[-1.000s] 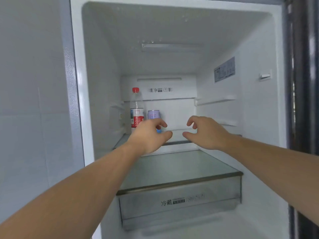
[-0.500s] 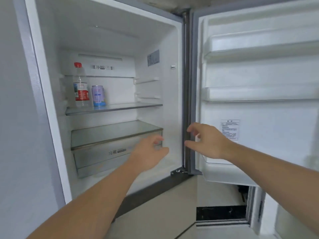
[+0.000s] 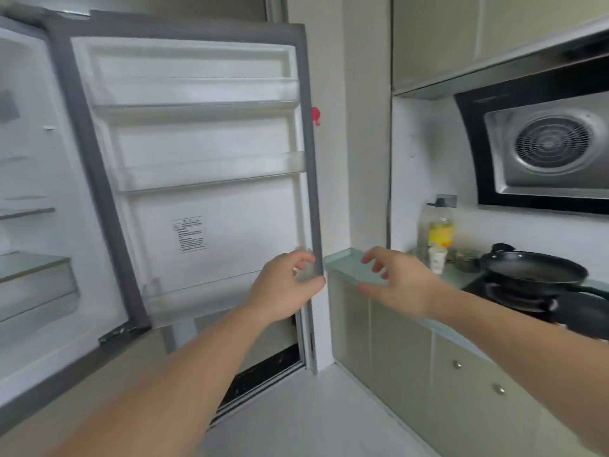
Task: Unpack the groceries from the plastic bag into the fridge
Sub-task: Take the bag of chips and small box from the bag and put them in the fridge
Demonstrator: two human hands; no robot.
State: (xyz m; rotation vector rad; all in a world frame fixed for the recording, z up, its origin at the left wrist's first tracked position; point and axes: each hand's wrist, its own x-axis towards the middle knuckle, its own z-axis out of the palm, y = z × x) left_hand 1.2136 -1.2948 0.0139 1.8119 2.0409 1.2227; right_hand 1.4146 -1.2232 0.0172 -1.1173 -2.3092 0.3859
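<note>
The fridge door [image 3: 211,192] stands wide open, its white inner side with shelf rails facing me. Only a strip of the fridge interior [image 3: 29,225] shows at the far left, with glass shelves; the bottle and can are out of frame. My left hand [image 3: 285,286] hangs in front of the door's right edge, fingers curled loosely and holding nothing. My right hand [image 3: 400,282] is spread over the end of the green counter [image 3: 346,263], also with nothing in it. No plastic bag is in view.
On the counter at right stand a yellow oil bottle [image 3: 438,230], a paper cup [image 3: 437,262] and a black pan [image 3: 534,270] on the stove. A range hood [image 3: 547,150] hangs above. Cabinets [image 3: 428,367] run below the counter.
My view has swung right from the fridge shelves to the open door and kitchen counter. Both hands travelled right with it, staying open and holding nothing.
</note>
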